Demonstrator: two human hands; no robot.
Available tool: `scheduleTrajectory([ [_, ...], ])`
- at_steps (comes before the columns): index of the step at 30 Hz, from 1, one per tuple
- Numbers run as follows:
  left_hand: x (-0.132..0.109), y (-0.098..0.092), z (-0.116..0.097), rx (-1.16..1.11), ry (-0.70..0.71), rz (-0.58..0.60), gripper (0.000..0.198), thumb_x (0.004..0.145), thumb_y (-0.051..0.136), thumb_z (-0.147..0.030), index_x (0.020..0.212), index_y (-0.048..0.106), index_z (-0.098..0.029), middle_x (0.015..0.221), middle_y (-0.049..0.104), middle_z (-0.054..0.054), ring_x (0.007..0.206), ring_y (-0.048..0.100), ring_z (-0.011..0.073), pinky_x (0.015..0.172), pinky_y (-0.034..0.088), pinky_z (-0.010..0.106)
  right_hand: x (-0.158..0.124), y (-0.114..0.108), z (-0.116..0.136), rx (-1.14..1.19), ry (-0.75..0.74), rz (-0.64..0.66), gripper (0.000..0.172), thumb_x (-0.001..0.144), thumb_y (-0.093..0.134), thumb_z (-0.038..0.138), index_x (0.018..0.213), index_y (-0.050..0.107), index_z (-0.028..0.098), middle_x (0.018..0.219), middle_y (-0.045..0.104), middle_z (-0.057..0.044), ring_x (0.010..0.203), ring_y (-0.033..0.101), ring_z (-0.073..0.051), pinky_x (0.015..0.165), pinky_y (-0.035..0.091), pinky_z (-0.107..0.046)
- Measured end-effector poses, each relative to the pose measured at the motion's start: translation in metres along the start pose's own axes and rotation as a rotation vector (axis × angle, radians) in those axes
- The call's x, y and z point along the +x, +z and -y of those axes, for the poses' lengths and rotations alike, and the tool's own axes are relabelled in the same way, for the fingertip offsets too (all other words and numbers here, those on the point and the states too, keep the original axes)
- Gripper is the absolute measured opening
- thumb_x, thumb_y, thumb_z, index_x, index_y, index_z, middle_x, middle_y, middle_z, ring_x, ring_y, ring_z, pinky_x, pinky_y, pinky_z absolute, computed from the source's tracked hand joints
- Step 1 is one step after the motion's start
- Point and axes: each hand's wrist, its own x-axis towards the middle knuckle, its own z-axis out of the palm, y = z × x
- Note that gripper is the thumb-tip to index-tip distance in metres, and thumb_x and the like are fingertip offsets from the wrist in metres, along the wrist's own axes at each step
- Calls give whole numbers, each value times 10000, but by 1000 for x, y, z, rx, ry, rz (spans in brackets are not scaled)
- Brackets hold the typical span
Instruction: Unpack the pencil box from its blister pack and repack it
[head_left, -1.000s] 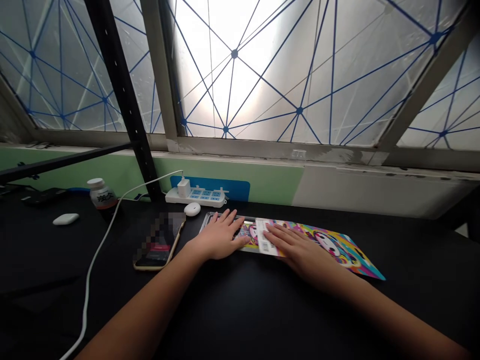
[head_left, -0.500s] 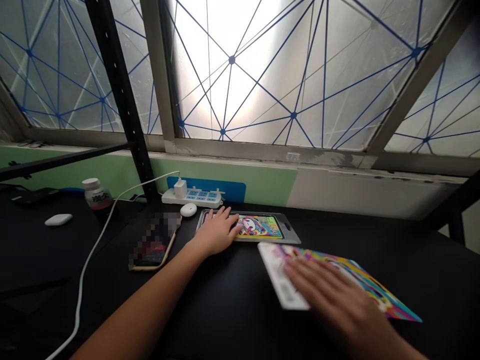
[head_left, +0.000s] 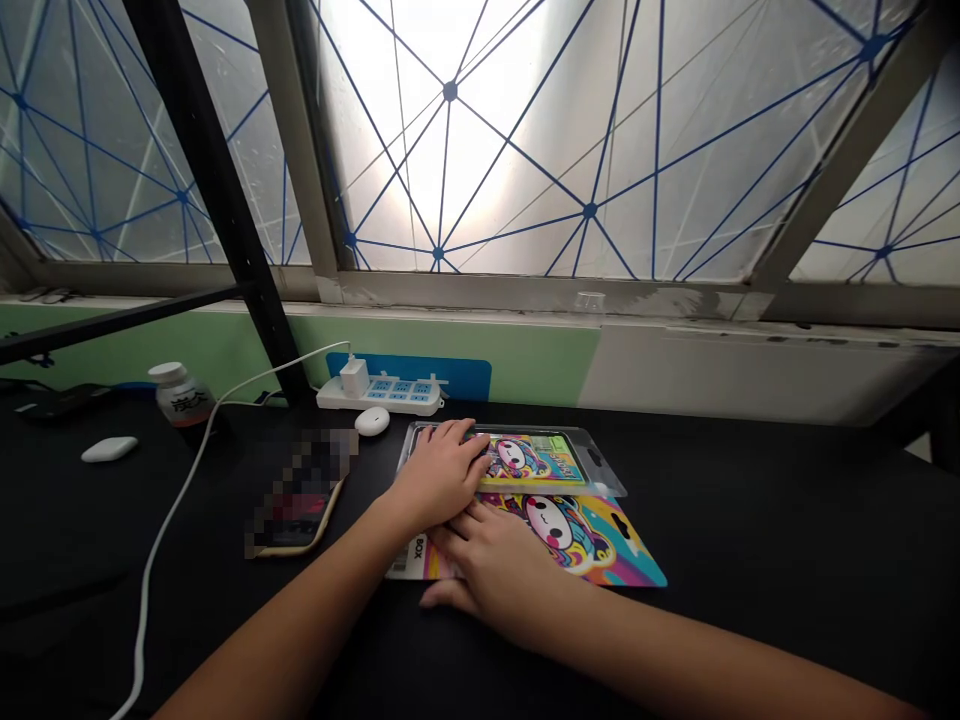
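Observation:
My left hand [head_left: 439,475] lies flat over the left part of a clear plastic blister pack [head_left: 604,468], fingers stretched out. Inside the pack shows a bright printed piece [head_left: 559,457] with a cartoon character. Just in front, a colourful cardboard backing card [head_left: 626,550] with a similar cartoon and a hang hole lies flat on the table, its far edge against or under the pack's near edge; I cannot tell which. My right hand [head_left: 506,570] rests palm down on the card's left half, thumb apart, its fingertips close to my left hand.
Left of the pack lie a phone [head_left: 315,510] in a tan case and a round white object [head_left: 372,421]. Behind stands a white power strip [head_left: 401,395] with a charger; its white cable [head_left: 169,520] crosses the black table. A bottle [head_left: 182,398] and a white case [head_left: 109,449] are farther left.
The card, earlier raised and tilted at my right hand, now lies flat in front of the pack. My right hand has moved left with it; my left hand stays on the pack.

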Motion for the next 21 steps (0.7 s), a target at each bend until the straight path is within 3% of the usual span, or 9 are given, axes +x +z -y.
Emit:
scheduleTrajectory([
  [1,0,0,1,-1,3,-2,434,1042,348,-428,1369,573,-253,1506,490,106,1392,412,290,1124,336,526,-3,-4,0,42,-8,-4,601,918,560,622,1257,643,132,1241,693,-144,1217,587,-297,1094,421,-423],
  [3,-1,0,2,-7,7,-14,437,1043,348,-429,1374,568,-247,1503,494,101,1391,411,289,1124,341,515,-10,-15,0,113,-27,12,427,983,526,493,1225,655,165,1230,698,-101,1190,602,-248,1056,442,-363],
  [5,-2,-1,2,-22,10,-34,438,1040,358,-422,1375,567,-232,1497,499,103,1383,419,285,1122,353,491,-13,-30,-3,136,-36,16,288,1017,447,319,1054,698,182,1043,742,-64,977,672,-201,893,506,-310],
  [7,-3,-3,1,-31,6,-55,427,1035,372,-402,1366,571,-221,1488,508,109,1371,433,286,1133,338,502,-12,-47,-14,90,-7,-37,362,1020,365,255,884,693,185,834,719,-51,764,660,-181,737,501,-299],
  [10,-6,-7,-1,1,9,-92,390,1028,382,-379,1326,590,-239,1438,560,98,1329,480,298,1168,214,601,-11,-69,-52,-61,180,-116,439,1033,322,327,851,691,175,800,681,-89,775,643,-220,734,480,-344],
  [13,-7,-10,-1,22,27,-100,380,1023,393,-410,1296,600,-247,1362,616,83,1264,529,297,1151,235,598,-17,-80,-101,-80,391,53,355,997,438,403,1032,714,182,1007,679,-123,940,650,-274,790,499,-378],
  [16,-6,-10,2,10,29,-65,407,1014,401,-446,1296,597,-228,1356,612,90,1253,528,290,1068,378,500,-26,-81,-139,-23,406,155,455,907,572,551,1154,703,193,1078,652,-128,945,663,-271,778,534,-357],
  [21,-4,-6,5,15,14,-47,448,1006,413,-484,1349,555,-232,1394,580,96,1283,497,297,1051,384,483,-28,-78,-159,44,381,235,564,831,630,637,1197,693,212,1112,632,-118,1002,657,-269,835,543,-346],
])
